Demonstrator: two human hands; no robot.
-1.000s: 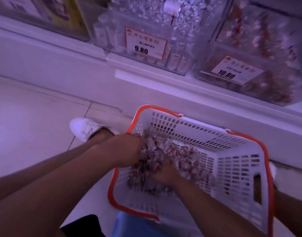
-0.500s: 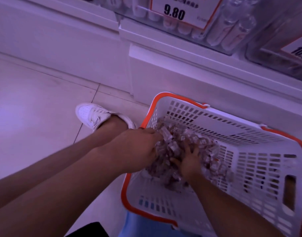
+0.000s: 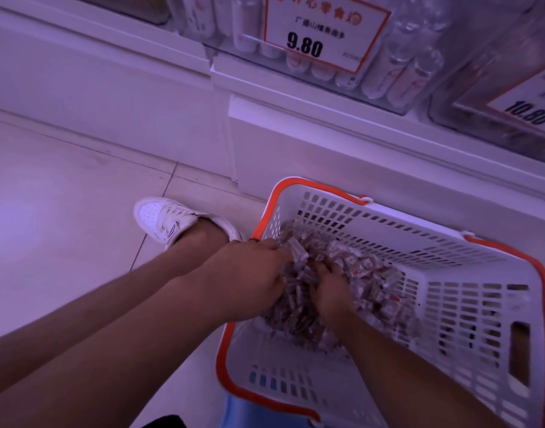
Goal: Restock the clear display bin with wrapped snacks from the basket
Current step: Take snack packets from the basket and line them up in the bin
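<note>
Head view: white basket (image 3: 468, 304) holds wrapped snacks (image 3: 370, 273), both hands buried.

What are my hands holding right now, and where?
Both the left hand and right hand grip a heap of wrapped snacks between them, from either side, inside the basket.
</note>
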